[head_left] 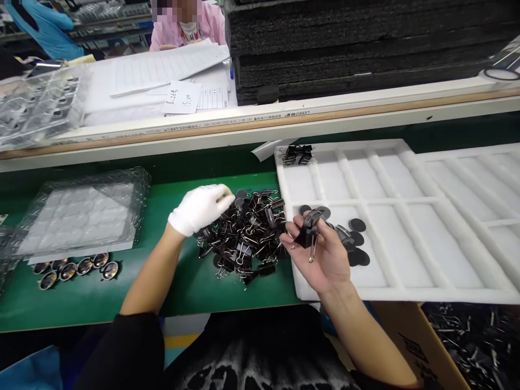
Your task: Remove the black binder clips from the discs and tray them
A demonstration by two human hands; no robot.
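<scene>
My left hand (201, 207), in a white glove, is at the upper left edge of a heap of black binder clips (247, 246). Its thumb and fingertips are pinched beside a grey disc (241, 194); what is between them, if anything, is hidden. My bare right hand (320, 257) is turned palm up over the left side of a white foam tray (422, 238). Its fingers are closed around a black binder clip (303, 237) with a silver wire handle, and a dark rounded piece sits on top of the clip. Several black discs (358, 225) lie in the tray beside this hand.
Some binder clips (298, 155) occupy the tray's upper left compartment. Clear plastic trays (81, 211) are stacked at left, with several round brown-lensed pieces (68, 271) in front. A pale rail (260, 122) crosses behind the bench. An open carton (418, 341) of dark parts stands below right.
</scene>
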